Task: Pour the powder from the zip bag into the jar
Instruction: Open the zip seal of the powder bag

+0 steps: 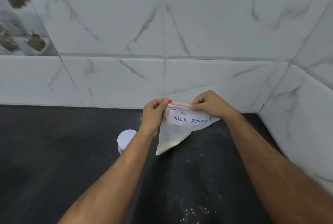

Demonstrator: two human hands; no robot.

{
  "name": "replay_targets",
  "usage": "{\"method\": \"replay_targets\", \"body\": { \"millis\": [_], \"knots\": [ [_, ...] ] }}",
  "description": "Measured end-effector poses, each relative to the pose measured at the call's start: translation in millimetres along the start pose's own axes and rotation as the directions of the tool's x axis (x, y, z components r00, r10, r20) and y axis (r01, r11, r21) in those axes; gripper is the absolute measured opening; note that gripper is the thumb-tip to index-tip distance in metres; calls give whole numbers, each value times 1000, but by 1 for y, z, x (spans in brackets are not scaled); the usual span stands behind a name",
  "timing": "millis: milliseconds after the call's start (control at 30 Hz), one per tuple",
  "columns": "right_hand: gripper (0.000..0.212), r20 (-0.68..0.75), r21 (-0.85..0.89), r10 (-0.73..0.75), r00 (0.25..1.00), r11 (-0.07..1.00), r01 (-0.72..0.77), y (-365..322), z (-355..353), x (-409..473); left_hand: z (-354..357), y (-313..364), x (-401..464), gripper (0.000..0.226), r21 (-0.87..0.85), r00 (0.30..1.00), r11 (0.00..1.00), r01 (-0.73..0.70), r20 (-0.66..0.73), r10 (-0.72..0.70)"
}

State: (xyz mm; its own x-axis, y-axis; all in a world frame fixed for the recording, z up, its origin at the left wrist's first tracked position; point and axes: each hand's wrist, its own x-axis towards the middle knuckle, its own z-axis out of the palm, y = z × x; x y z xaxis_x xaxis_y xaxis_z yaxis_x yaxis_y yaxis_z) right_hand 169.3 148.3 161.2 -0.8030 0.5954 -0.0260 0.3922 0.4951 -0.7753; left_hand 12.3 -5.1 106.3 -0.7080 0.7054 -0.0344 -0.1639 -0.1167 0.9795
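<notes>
A clear zip bag (173, 133) labelled "MILK POWDER" hangs above the black counter with white powder settled in its lower corner. Its top has a red zip strip with an orange slider at the left end. My left hand (155, 113) pinches the bag's top left corner beside the slider. My right hand (207, 104) pinches the zip strip further right. A white-lidded jar (125, 139) stands on the counter to the left, partly hidden behind my left forearm, with its lid on.
The black counter (54, 151) runs back to a white marble-tiled wall (162, 34), with a second tiled wall closing the corner on the right. Specks of spilled white powder (194, 211) lie on the counter near the front.
</notes>
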Motion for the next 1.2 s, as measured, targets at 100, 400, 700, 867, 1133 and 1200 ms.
{"method": "replay_targets", "body": {
  "millis": [100, 400, 700, 867, 1133, 1200],
  "knots": [
    [5, 35, -12, -10, 999, 1000, 11, -16, -7, -19, -4, 7, -19, 15, -73, 999, 997, 7, 35, -5],
    [13, 153, -135, 149, 977, 982, -129, -7, 6, -36, -17, -16, -54, 18, -1, 991, 992, 123, 55, -123],
    [11, 146, -128, 121, 982, 987, -102, 2, 43, -31, -10, -19, -55, 15, 115, 991, 985, 129, 7, -130],
    [12, 116, -48, 30, 993, 999, -24, -8, 55, -20, -6, -16, -52, 13, 117, 992, 985, 124, 16, -126],
    [12, 90, 24, -15, 996, 1000, 13, -14, 63, -10, -8, -16, -46, 12, 102, 991, 986, 134, -3, -134],
    [10, 87, 17, -9, 996, 1000, 7, -14, 65, -9, -9, -16, -45, 13, 105, 991, 985, 137, -6, -137]
  ]
}}
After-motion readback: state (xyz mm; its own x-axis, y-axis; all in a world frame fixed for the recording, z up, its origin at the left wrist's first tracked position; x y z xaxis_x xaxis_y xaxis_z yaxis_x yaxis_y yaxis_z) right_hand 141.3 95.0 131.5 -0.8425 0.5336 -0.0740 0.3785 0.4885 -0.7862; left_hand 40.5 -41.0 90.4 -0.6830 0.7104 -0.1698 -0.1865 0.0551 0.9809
